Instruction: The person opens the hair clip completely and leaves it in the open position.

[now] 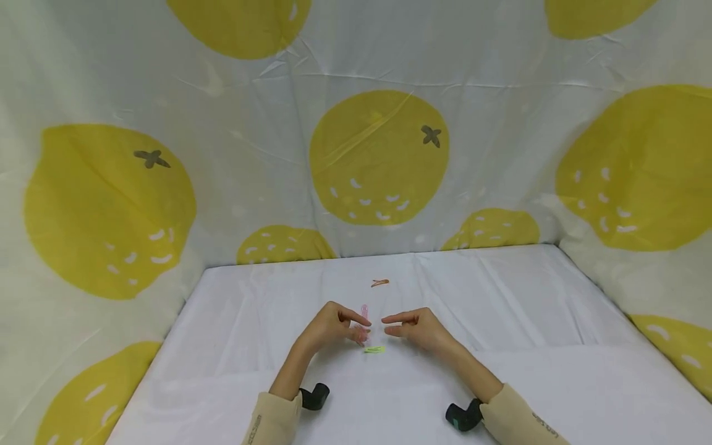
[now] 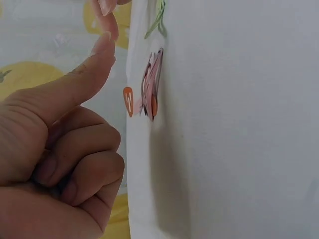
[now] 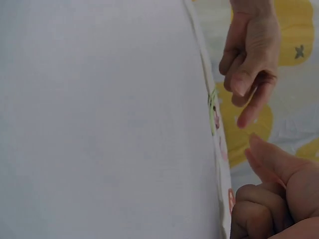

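Both hands hover above the white table, fingertips facing each other across a small gap. My left hand is over the pink hair clips, with thumb and index finger stretched out and apart; its other fingers are curled in. The right hand mirrors it, and nothing shows between its thumb and index finger. Partly behind the left fingers, the pink clips look bunched together in the left wrist view. A yellow-green hair clip lies nearer me, and an orange snap hair clip lies farther back.
The white cloth-covered table reaches back to a hanging curtain printed with large lemons. Curtain also borders the table on both sides. A black wrist camera sits at the left cuff, another black camera at the right.
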Tool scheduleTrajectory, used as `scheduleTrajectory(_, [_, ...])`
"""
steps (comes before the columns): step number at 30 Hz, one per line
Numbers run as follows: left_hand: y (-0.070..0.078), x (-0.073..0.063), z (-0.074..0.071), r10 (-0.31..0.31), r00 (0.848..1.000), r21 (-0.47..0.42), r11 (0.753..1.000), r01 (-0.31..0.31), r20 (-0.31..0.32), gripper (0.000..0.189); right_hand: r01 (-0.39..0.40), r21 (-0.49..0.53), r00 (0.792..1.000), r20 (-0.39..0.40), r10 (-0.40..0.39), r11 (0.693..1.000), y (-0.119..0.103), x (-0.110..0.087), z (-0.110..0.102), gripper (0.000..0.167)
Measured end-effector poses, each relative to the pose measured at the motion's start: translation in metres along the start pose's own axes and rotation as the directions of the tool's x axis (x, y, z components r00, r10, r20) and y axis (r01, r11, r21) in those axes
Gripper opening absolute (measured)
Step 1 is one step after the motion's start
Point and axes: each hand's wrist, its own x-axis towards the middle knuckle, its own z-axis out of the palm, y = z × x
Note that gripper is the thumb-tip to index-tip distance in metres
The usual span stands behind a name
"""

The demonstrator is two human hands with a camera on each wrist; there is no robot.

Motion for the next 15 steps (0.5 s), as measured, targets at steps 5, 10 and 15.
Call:
scheduleTrajectory(5, [-0.006,-0.006,0.002,0.033,0.997,0.019,0.999,-0.034,0.065,0.024,0.106,-0.008,0.99,0.097,-0.105,0.994,0.006,-0.005,0.006,0.029])
scheduleTrajectory(10, [-0.011,-0.007,0.006,0.071,0.992,-0.006,0.997,-0.071,0.1,0.025,0.149,-0.051,0.982,0.126,-0.142,0.988,0.011,-0.008,0.011,0.026])
scheduleTrajectory(15, [-0.011,-0.006,0.008,0.087,0.993,0.015,0.996,-0.089,0.074,0.022,0.164,-0.101,0.983,0.097,-0.154,0.981,0.01,-0.009,0.013,0.024])
